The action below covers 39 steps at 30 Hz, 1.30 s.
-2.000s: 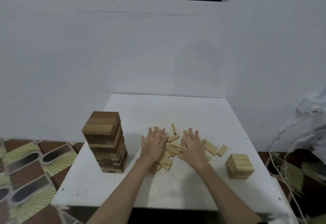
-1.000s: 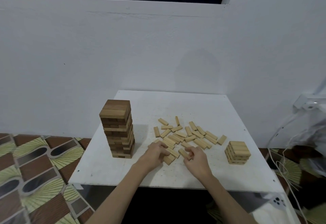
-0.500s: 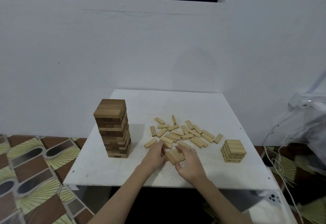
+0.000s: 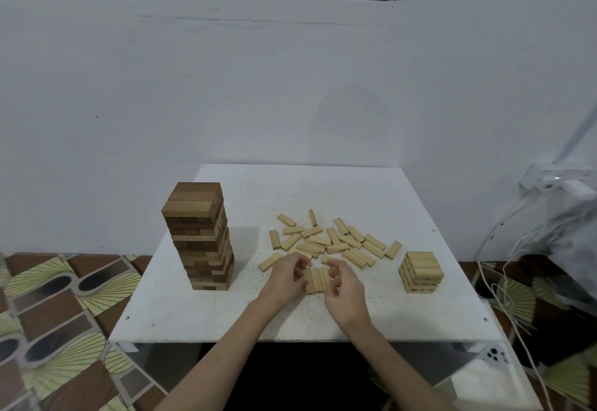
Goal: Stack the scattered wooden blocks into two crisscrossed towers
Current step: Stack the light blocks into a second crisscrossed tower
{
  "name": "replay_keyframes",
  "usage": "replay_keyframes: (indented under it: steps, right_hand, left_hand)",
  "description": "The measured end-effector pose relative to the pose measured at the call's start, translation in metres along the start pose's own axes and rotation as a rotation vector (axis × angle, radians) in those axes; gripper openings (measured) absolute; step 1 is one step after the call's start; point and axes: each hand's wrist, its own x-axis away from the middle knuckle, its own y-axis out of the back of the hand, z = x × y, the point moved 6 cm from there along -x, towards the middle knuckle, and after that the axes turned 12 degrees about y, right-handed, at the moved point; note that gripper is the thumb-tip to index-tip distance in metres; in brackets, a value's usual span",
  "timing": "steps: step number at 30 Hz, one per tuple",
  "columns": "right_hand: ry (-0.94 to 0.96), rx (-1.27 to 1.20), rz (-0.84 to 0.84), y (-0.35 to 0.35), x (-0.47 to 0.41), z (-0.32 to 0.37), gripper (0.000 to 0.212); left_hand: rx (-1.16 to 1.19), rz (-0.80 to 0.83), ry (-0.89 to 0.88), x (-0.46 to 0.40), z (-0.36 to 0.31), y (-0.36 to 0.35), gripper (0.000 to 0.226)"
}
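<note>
Wooden blocks, pale and short, lie scattered (image 4: pixel 332 242) across the middle of the white bench (image 4: pixel 323 190), some overlapping, some lying apart at odd angles. Just in front of that scatter, toward the near edge, a small bundle of blocks (image 4: pixel 316 279) lies side by side, long edges touching, and it sits directly between the two hands. The left hand (image 4: pixel 286 276) presses against the bundle's left side with fingers curled inward, while the right hand (image 4: pixel 345 287) closes on its right side, thumb and fingers bent around the block ends, so both hands squeeze the same bundle together from opposite sides. How many blocks are in the bundle is hard to count, as the fingers cover part of it. One loose block (image 4: pixel 270 261) lies at an angle just left of the left hand, close to the knuckles but whether it touches them cannot be told. To the left, well apart from the hands, stands a tall tower (image 4: pixel 200 236) of darker and lighter layers laid crosswise, upright with a few blocks slightly out of line. To the right, near the bench's right side, sits a low tower (image 4: pixel 421 271) of pale blocks, only a few layers high, apart from both the scatter and the right hand. Patterned floor tiles (image 4: pixel 58 297) show beside the bench on the left, and white cables (image 4: pixel 504 281) hang at the right
</note>
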Motion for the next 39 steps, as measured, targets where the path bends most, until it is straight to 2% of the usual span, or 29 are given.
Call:
replay_keyframes:
  steps: [7, 13, 20, 23, 29, 39]
  right_hand:
    - [-0.052, -0.004, 0.066, 0.002, -0.005, -0.006, 0.048]
    - [-0.033, -0.044, 0.136, 0.001, -0.007, -0.002, 0.051]
    - [0.079, -0.033, 0.333, 0.009, -0.022, 0.005, 0.076]
    - [0.074, -0.014, 0.425, 0.009, -0.032, 0.003, 0.088]
    - [0.081, 0.031, 0.512, 0.004, -0.042, -0.005, 0.099]
    - [0.128, 0.057, 0.535, 0.002, -0.044, -0.011, 0.098]
  left_hand:
    - [-0.023, 0.088, 0.006, 0.006, -0.003, -0.004, 0.049]
    - [-0.031, 0.088, 0.004, 0.006, -0.002, -0.003, 0.056]
    - [-0.079, 0.165, -0.054, 0.007, -0.01, -0.005, 0.077]
    - [-0.084, 0.188, -0.036, 0.004, -0.01, -0.008, 0.08]
    - [-0.113, 0.21, -0.01, -0.001, -0.01, -0.01, 0.083]
    - [-0.106, 0.185, 0.017, -0.004, -0.004, -0.012, 0.09]
